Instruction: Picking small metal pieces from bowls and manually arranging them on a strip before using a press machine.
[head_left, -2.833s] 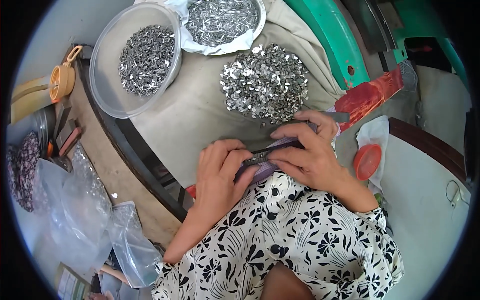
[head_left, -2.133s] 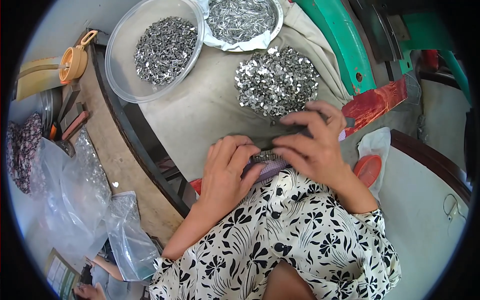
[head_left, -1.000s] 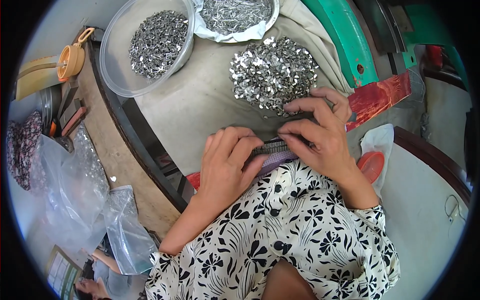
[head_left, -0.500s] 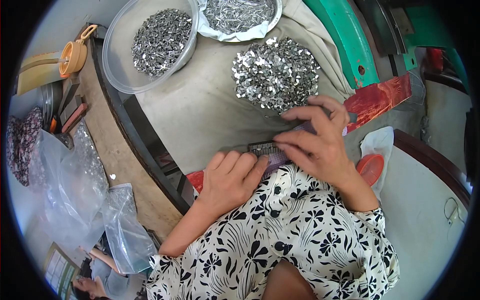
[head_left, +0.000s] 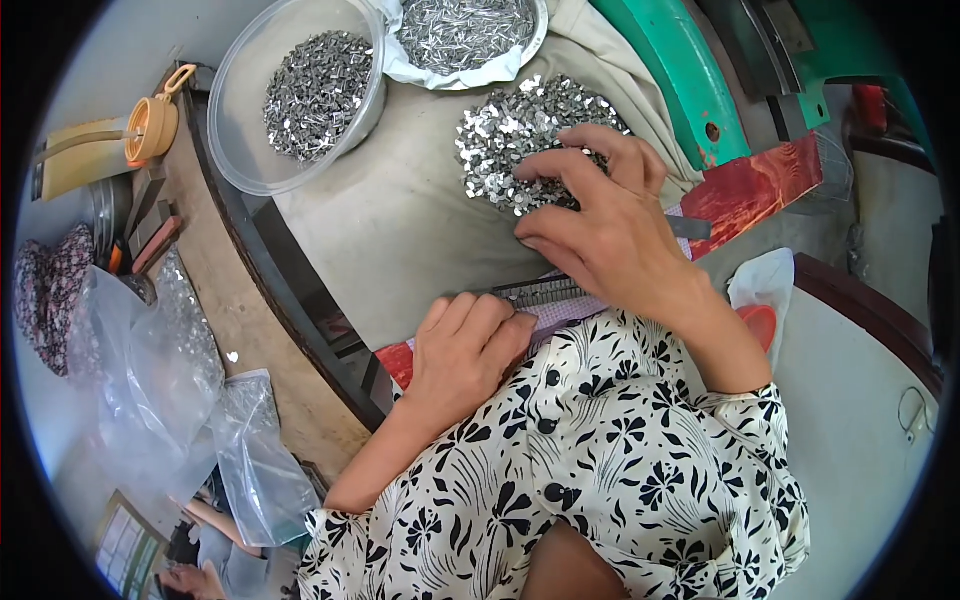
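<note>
A long dark slotted strip, filled with a row of small metal pieces, lies at the near edge of the cloth-covered work surface, over a purple checked cloth. My left hand is closed round the strip's left end, its fingers curled and the thumb along the near side. My right hand reaches over the near right side of a loose heap of shiny small metal pieces. Its fingers are bent and spread, with the thumb apart from them, and no piece shows between them. The strip's right part is hidden under this hand.
Beyond lie a clear plastic tub of dark metal bits and a lined bowl of thin metal pins. A green machine frame stands at the far right. Plastic bags and an orange strainer-like cup are left. Another person sits lower left.
My right hand has moved away from the strip, up and forward to the heap, and its fingers have spread. My left hand stays on the strip's end.
</note>
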